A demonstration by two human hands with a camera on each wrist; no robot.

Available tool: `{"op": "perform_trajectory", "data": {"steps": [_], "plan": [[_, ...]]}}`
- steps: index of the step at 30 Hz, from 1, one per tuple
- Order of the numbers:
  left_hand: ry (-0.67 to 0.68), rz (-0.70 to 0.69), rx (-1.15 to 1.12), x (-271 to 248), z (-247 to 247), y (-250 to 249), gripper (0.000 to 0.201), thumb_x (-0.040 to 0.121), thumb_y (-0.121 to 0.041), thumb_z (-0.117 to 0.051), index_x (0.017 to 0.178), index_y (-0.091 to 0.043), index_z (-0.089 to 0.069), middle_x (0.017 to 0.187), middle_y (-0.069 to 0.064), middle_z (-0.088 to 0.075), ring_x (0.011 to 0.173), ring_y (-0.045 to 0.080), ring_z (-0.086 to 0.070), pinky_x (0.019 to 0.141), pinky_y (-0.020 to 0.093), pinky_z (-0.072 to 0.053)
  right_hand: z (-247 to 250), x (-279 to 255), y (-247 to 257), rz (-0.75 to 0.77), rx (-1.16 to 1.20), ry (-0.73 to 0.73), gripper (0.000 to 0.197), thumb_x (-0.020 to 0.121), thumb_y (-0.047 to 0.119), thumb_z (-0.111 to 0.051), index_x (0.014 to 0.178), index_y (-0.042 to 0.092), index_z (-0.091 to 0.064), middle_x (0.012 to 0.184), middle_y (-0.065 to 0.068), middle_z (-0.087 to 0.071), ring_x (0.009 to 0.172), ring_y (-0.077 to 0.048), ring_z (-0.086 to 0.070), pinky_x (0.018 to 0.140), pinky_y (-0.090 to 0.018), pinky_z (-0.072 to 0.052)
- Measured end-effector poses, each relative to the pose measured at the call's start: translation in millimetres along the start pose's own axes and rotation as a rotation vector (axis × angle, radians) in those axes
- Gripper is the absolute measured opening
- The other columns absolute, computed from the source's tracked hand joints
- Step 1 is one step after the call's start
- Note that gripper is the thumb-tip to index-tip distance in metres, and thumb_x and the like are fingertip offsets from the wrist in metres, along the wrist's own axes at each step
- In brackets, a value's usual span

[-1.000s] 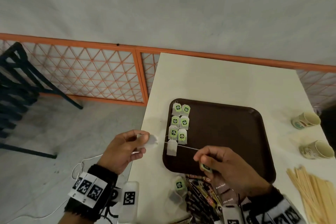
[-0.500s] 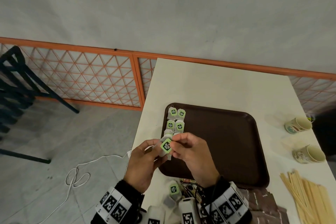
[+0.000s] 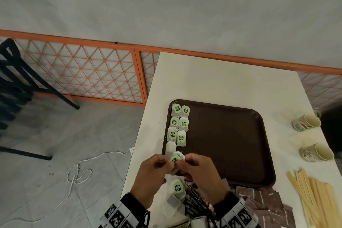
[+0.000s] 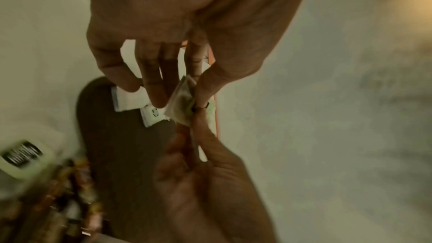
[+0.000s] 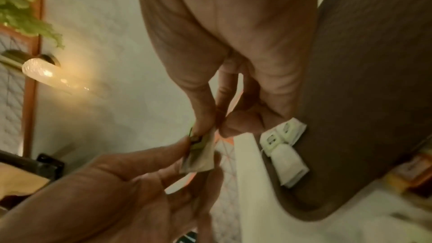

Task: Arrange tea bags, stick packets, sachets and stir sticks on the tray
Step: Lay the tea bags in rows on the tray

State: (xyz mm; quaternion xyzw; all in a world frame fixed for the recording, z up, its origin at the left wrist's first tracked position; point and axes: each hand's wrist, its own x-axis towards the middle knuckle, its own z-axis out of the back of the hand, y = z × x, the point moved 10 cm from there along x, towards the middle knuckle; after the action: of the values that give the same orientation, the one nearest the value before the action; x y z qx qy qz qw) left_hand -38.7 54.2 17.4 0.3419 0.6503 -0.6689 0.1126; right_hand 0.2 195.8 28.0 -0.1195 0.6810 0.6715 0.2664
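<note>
A brown tray [image 3: 231,144] lies on the white table. Several tea bags with green tags [image 3: 179,124] sit in two columns along its left side, and a plain white bag [image 3: 170,147] lies below them. Over the tray's near left corner both hands hold one tea bag [image 3: 175,157]. My left hand [image 3: 166,163] pinches the bag [image 4: 181,103] between thumb and fingers. My right hand [image 3: 182,162] pinches its green tag [image 5: 197,142] against the bag. Another tea bag [image 3: 178,188] lies on the table by my wrists.
Dark stick packets [image 3: 194,200] and brown sachets [image 3: 268,202] are piled at the table's near edge. Wooden stir sticks [image 3: 314,196] lie at the right, with two paper cups [image 3: 306,122] on their sides beyond them. The table's left edge runs just beside the tray.
A second ago my hands were apart, the string stretched between bag and tag. They have come together, and the tag now lies on the bag near the tray's front left corner.
</note>
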Motion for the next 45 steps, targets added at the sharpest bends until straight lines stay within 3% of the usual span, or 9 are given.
{"op": "perform_trajectory", "data": {"steps": [2,7,10,16,24,31,35,38,45], "plan": [[-0.036,-0.02,0.158,6,2,9,0.004,0.087,-0.008,-0.069,0.084,-0.009,-0.069,0.079,0.006,-0.074,0.062,0.0,-0.06,0.054,0.012,-0.042,8,2,-12,-0.034,-0.027,-0.002,0.008,0.088,0.017,-0.071,0.088,0.009,-0.074,0.063,0.002,-0.064,0.053,-0.006,-0.05,0.052,-0.018,-0.041],[0.021,0.161,0.052,20,-5,38,0.009,0.084,-0.008,-0.073,0.09,-0.002,-0.07,0.081,0.01,-0.074,0.07,0.018,-0.065,0.064,0.028,-0.049,12,13,-52,-0.187,0.177,-0.05,0.011,0.09,0.014,-0.069,0.093,0.006,-0.076,0.066,-0.008,-0.06,0.055,-0.014,-0.048,0.055,-0.025,-0.042],[0.043,0.145,0.129,28,-7,39,0.013,0.084,-0.012,-0.075,0.091,-0.004,-0.068,0.085,0.012,-0.075,0.071,0.019,-0.068,0.066,0.027,-0.051,15,23,-65,-0.224,0.208,-0.114,0.01,0.09,0.011,-0.068,0.093,0.004,-0.076,0.067,-0.007,-0.059,0.056,-0.012,-0.047,0.055,-0.024,-0.042],[0.05,0.058,0.458,37,27,38,0.019,0.086,-0.036,-0.071,0.093,-0.019,-0.066,0.088,0.0,-0.075,0.074,0.012,-0.073,0.058,0.02,-0.047,42,74,-60,-0.146,-0.205,-0.247,0.006,0.089,0.011,-0.07,0.089,0.007,-0.074,0.059,0.004,-0.06,0.051,-0.005,-0.048,0.05,-0.017,-0.041],[0.024,0.059,0.645,36,78,49,0.019,0.085,-0.038,-0.07,0.087,-0.02,-0.067,0.083,-0.001,-0.074,0.068,0.007,-0.071,0.06,0.016,-0.045,53,113,-86,-0.179,-0.316,-0.399,0.032,0.07,0.021,-0.087,0.086,0.019,-0.059,0.08,-0.003,-0.073,0.079,-0.023,-0.071,0.077,-0.042,-0.061],[0.102,0.025,0.751,32,58,55,0.017,0.084,-0.036,-0.071,0.085,-0.021,-0.066,0.079,0.0,-0.074,0.064,0.008,-0.069,0.059,0.016,-0.048,54,100,-64,-0.106,-0.385,-0.433,0.035,0.074,0.026,-0.085,0.089,0.017,-0.055,0.081,0.0,-0.067,0.076,-0.019,-0.067,0.074,-0.037,-0.058],[0.162,0.003,0.958,33,35,70,0.018,0.08,-0.043,-0.073,0.075,-0.031,-0.06,0.075,-0.007,-0.068,0.066,0.009,-0.064,0.067,0.025,-0.053,41,65,-59,-0.125,-0.659,-0.201,0.015,0.087,0.033,-0.072,0.087,0.023,-0.061,0.086,0.006,-0.064,0.08,-0.01,-0.063,0.069,-0.021,-0.05],[0.167,0.017,1.18,33,19,86,0.028,0.077,-0.057,-0.069,0.082,-0.033,-0.055,0.09,-0.008,-0.065,0.089,0.015,-0.063,0.078,0.033,-0.049,14,35,-80,-0.182,-1.012,0.053,0.013,0.091,0.039,-0.059,0.091,0.026,-0.061,0.098,0.002,-0.062,0.09,-0.017,-0.062,0.084,-0.038,-0.055],[0.2,-0.064,1.445,16,-19,119,0.076,0.071,-0.067,-0.069,0.122,-0.018,-0.042,0.121,-0.001,-0.053,0.11,0.024,-0.056,0.085,0.038,-0.046,-27,19,-83,-0.032,-1.302,0.142,0.027,0.098,0.036,-0.048,0.118,0.018,-0.05,0.123,-0.005,-0.052,0.115,-0.029,-0.055,0.092,-0.045,-0.047]]}}
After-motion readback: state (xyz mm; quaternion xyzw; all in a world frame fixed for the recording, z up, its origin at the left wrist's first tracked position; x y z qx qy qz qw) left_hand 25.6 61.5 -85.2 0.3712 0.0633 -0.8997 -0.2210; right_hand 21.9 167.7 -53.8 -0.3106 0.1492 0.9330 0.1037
